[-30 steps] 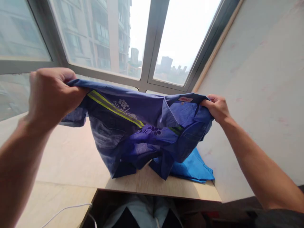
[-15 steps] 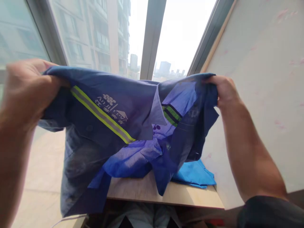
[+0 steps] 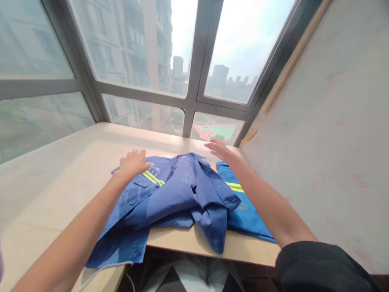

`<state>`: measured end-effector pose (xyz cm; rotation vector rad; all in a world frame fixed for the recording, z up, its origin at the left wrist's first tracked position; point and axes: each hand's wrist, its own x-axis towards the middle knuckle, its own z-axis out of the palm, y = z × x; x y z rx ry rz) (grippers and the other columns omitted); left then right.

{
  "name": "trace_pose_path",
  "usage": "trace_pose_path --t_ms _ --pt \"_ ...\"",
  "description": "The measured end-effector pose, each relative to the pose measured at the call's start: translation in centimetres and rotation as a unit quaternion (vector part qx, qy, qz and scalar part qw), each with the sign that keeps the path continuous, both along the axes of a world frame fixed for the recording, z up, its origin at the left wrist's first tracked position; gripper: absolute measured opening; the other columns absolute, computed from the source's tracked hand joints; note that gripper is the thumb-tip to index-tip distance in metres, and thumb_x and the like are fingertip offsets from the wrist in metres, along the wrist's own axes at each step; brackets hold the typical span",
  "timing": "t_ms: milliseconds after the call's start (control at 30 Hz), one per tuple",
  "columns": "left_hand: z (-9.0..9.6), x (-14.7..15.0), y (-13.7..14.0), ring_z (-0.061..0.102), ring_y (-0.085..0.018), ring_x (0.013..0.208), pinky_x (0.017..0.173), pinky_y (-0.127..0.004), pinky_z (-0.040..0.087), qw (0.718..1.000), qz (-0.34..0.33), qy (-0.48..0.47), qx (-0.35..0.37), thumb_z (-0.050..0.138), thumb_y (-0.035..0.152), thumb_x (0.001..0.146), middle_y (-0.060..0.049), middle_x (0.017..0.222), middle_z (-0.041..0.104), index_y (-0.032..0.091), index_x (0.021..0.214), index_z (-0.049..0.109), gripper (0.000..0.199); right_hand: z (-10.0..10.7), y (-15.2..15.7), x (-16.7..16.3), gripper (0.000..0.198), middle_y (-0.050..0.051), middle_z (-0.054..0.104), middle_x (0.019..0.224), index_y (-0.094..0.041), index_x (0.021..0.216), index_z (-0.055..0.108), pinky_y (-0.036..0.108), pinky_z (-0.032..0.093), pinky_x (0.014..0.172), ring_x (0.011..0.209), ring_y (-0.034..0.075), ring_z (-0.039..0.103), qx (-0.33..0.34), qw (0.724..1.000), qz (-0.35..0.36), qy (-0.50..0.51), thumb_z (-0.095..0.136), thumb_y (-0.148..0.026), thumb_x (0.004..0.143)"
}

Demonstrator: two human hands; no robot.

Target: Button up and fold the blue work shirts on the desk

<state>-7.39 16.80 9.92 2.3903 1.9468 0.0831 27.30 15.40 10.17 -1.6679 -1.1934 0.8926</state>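
A dark blue work jacket [image 3: 182,186] with a yellow-green reflective strip and a pale chest print lies crumpled on the wooden surface. One end hangs over the front edge at the left. My left hand [image 3: 134,163] is over the jacket's upper left part, fingers apart and nothing in them; whether it touches the cloth I cannot tell. Beyond the collar on the right, my right hand [image 3: 219,149] hovers with its fingers stretched out, also holding nothing. A folded brighter blue garment [image 3: 249,215] with a yellow strip lies beside the jacket, partly hidden by my right forearm.
The light wooden surface [image 3: 60,174] runs back to grey-framed windows [image 3: 191,81]. A pale wall [image 3: 328,142] bounds the right side. A white cable [image 3: 105,267] lies at the front left edge. My legs [image 3: 188,275] are below the front edge.
Both hands have let go of the jacket, which they held spread in the air by its shoulders. It has come down onto the surface, and the view has shifted.
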Motion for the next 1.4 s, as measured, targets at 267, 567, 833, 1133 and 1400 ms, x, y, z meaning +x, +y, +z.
trace_pose_path --t_ms 267,567,833,1133,1400 --pt "-8.1 3.5 -1.9 0.063 -0.041 0.113 0.086 -0.049 0.052 0.991 0.011 -0.025 -0.130 0.059 0.038 0.076 -0.025 0.119 0.068 0.014 0.113 0.066 0.045 -8.1 -5.2 2.3 0.051 0.019 0.064 0.123 -0.010 0.118 0.061 0.038 0.046 0.097 0.120 0.035 0.058 -0.167 0.962 0.007 -0.218 0.077 -0.022 0.070" --pt "-9.5 2.5 -0.5 0.070 -0.039 0.098 0.082 -0.047 0.053 0.992 -0.018 -0.018 -0.127 0.054 0.026 0.073 -0.025 0.098 0.073 0.014 0.080 0.070 0.021 -10.6 -9.0 5.3 0.074 0.010 0.073 0.095 -0.014 0.140 0.047 0.029 0.053 0.063 0.083 0.026 0.072 -0.249 0.936 0.039 -0.245 0.076 -0.032 0.074" --pt "-5.5 1.3 3.5 0.050 -0.012 0.040 0.037 -0.020 0.034 0.800 0.121 -0.566 -0.158 0.058 0.036 0.073 0.002 0.047 0.049 0.022 0.064 0.047 0.020 -10.4 -10.6 6.9 0.057 0.010 0.072 0.110 -0.019 0.115 0.068 0.032 0.053 0.078 0.104 0.031 0.067 -0.256 0.933 0.065 -0.245 0.085 -0.041 0.065" --pt "-6.6 11.2 3.4 0.070 -0.019 0.098 0.080 -0.028 0.056 0.774 0.021 -0.625 -0.102 0.059 0.026 0.080 -0.013 0.110 0.070 0.015 0.106 0.057 0.028 -8.9 -10.5 5.2 0.071 0.007 0.073 0.105 -0.019 0.139 0.051 0.030 0.058 0.076 0.090 0.023 0.071 -0.190 0.980 0.005 0.067 0.077 -0.033 0.074" --pt "-7.9 7.0 -0.2 0.067 -0.026 0.107 0.096 -0.037 0.052 0.845 0.038 -0.527 -0.080 0.060 0.031 0.077 -0.013 0.111 0.072 0.013 0.104 0.067 0.033 -7.5 -13.5 5.9 0.061 0.009 0.074 0.106 -0.017 0.121 0.068 0.037 0.055 0.089 0.103 0.027 0.068 -0.165 0.974 0.133 0.081 0.082 -0.046 0.069"
